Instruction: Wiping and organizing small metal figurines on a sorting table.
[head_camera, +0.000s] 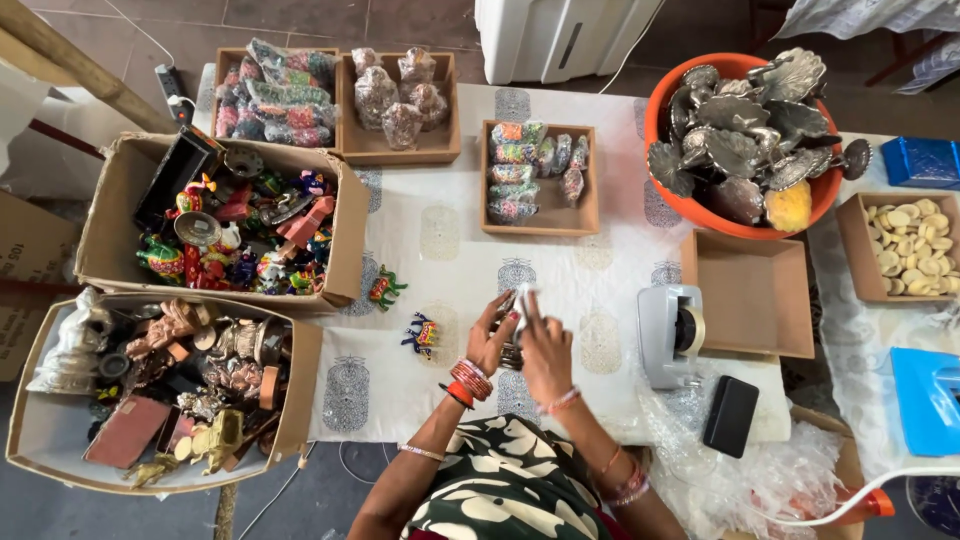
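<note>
My left hand (489, 338) and my right hand (545, 355) meet over the white printed cloth (440, 240) at the table's front middle. Together they grip a small metallic object in a clear plastic wrap (516, 322); what it is exactly is too small to tell. Red bangles ring my left wrist. Just left of my left hand lies a small painted animal figure (423, 334), and a second one (384, 288) lies a little further left. A grey tape dispenser (672, 334) stands to the right of my right hand.
Cardboard boxes of painted figurines (232, 222) and metal trinkets (165, 385) stand left. Brown trays hold wrapped items (400, 95), (538, 172); one tray (752, 290) holds nothing. An orange tub of metal dishes (745, 135), a black phone (730, 416) and bubble wrap (790, 470) lie right.
</note>
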